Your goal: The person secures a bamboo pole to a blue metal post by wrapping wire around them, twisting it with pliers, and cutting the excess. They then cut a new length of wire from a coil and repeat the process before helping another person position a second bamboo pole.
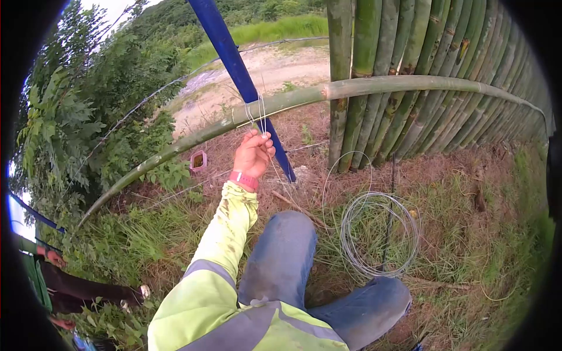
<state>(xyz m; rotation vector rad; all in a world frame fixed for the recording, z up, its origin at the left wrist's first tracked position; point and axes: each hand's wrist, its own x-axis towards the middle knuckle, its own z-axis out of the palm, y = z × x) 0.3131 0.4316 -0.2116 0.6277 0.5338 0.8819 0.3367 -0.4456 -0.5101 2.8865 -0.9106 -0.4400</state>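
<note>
My left grip (254,153) pinches the wire (261,110) below the lower edge of the bamboo pole (298,97), looped where it crosses the blue post (225,47); a slackened pinch could let the loops slip, overpulling could snap them; my right grip is out of view.

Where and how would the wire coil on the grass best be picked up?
Probably by the near rim of the coil, from above, closing around all the strands together: they look bunched there, just ahead of the right knee. A loose loop spreads out beyond the far left side, so a grip there might snag it.
</note>
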